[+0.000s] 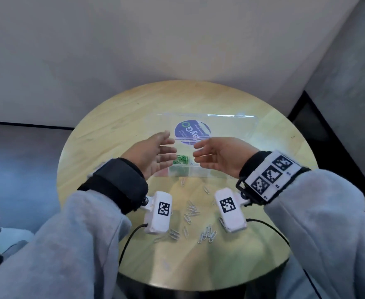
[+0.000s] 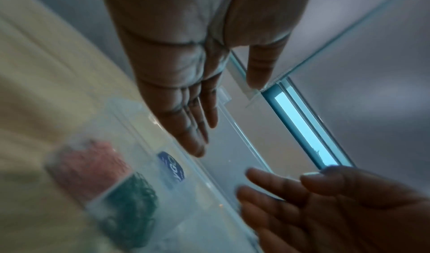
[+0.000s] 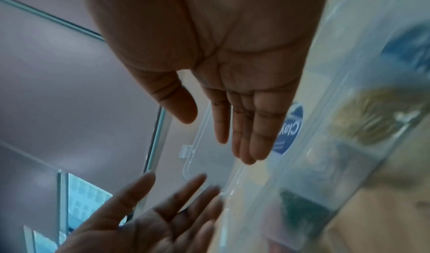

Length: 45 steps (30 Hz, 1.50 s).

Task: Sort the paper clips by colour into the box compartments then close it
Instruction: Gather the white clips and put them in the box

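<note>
A clear compartment box (image 1: 190, 173) stands mid-table, its lid (image 1: 231, 126) with a blue round sticker (image 1: 191, 131) lying open behind it. Green clips (image 1: 180, 159) fill one compartment. The wrist views also show red clips (image 2: 90, 167), green clips (image 2: 130, 201), yellow clips (image 3: 367, 119) and blue clips (image 3: 409, 45) in separate compartments. My left hand (image 1: 168, 148) and right hand (image 1: 199, 153) hover above the box, palms facing each other, fingers straight, holding nothing. Several white clips (image 1: 190, 212) lie loose on the table in front of the box.
The round wooden table (image 1: 116, 130) stands against a pale wall. Black cables (image 1: 129, 240) run from the wrist cameras over the table's front edge. Dark floor lies to the left and right.
</note>
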Motion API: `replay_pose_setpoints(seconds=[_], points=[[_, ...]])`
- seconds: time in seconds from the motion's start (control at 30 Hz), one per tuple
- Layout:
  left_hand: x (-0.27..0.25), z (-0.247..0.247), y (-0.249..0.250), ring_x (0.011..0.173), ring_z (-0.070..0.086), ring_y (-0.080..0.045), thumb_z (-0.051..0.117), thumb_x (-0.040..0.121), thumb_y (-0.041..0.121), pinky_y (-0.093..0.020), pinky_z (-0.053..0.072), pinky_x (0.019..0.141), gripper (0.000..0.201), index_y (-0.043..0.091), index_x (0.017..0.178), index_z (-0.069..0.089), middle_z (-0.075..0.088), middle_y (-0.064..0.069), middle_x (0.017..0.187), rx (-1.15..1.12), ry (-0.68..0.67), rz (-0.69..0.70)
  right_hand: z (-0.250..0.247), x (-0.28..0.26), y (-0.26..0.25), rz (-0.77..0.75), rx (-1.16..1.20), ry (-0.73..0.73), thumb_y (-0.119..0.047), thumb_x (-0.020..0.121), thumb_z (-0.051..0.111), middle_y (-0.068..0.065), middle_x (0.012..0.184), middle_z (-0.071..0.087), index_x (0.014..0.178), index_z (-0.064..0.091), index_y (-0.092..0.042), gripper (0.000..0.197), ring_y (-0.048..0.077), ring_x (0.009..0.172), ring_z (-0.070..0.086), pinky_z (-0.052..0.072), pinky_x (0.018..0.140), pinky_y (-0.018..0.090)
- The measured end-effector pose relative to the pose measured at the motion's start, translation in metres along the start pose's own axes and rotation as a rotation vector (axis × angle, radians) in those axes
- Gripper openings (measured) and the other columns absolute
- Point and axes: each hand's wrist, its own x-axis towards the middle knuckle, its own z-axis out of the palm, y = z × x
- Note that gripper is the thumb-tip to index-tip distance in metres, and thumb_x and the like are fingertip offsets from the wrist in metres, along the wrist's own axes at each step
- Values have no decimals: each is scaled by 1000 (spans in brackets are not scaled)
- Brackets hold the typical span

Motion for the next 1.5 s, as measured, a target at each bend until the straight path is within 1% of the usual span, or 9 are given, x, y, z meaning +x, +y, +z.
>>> replay_pose_setpoints(seconds=[0.17, 0.37, 0.43, 0.5, 0.67, 0.83, 1.03, 1.27, 1.5], points=[[-30, 1, -22, 56, 44, -15, 50, 94, 24, -20, 38, 52, 19, 16, 77, 49, 47, -4, 70, 418, 38, -15, -16, -35, 24, 13, -458, 29, -6, 92, 47, 8, 85, 58, 92, 59, -7, 12, 20, 76, 58, 52, 74, 31], [-45, 0, -49, 68, 46, -19, 63, 83, 22, -26, 39, 65, 19, 22, 68, 50, 48, -1, 73, 1008, 160, -35, -37, -55, 50, -17, -1073, 77, -28, 86, 62, -4, 101, 60, 112, 60, -20, 27, 14, 89, 59, 50, 89, 28], [-45, 1, -52, 77, 46, -18, 62, 83, 18, -24, 36, 69, 6, 18, 89, 62, 48, -1, 85, 1147, 179, -76, -40, -53, 54, -23, -1147, 64, -26, 84, 65, -7, 97, 57, 116, 59, -21, 33, 12, 89, 57, 47, 85, 25], [-40, 0, -60, 85, 48, -20, 62, 82, 15, -24, 38, 74, 32, 11, 113, 62, 52, -2, 95, 1271, 184, -120, -41, -48, 59, -10, -1228, 45, -24, 81, 68, -5, 98, 56, 116, 59, -20, 36, 13, 89, 56, 47, 81, 24], [-28, 5, -72, 86, 50, -20, 70, 75, 22, -26, 41, 75, 36, 15, 109, 60, 56, -2, 98, 1315, 129, -154, -36, -34, 79, 103, -1435, 0, -26, 78, 65, -3, 95, 63, 99, 62, -14, 24, 17, 88, 60, 51, 79, 28], [-19, 9, -75, 88, 52, -17, 68, 75, 21, -25, 44, 77, 42, 18, 115, 57, 60, 0, 115, 1361, 76, -78, -23, -29, 94, 127, -1511, -13, -38, 75, 68, 2, 87, 67, 88, 63, -13, 28, 19, 82, 63, 54, 76, 32], [-23, 13, -85, 87, 52, -17, 61, 77, 12, -24, 40, 71, 38, 20, 115, 58, 58, 1, 114, 1421, 28, -21, -19, -33, 97, 68, -1577, -84, -25, 82, 64, 7, 105, 66, 105, 65, -8, 29, 24, 98, 62, 52, 89, 36], [-34, 16, -90, 103, 59, -19, 54, 80, 5, -23, 43, 77, 36, 23, 111, 60, 63, 2, 113, 1458, -52, 14, -13, -36, 104, -92, -1422, -94, -14, 83, 59, 0, 96, 60, 92, 59, -19, 10, 16, 86, 53, 45, 76, 25], [-42, 26, -97, 100, 57, -22, 80, 67, 29, -33, 47, 81, 59, 18, 116, 49, 55, 0, 115, 1628, -157, 16, -2, -45, 113, -145, -1441, -128, -36, 72, 76, -2, 109, 51, 112, 50, -19, 51, 19, 96, 54, 49, 84, 32]])
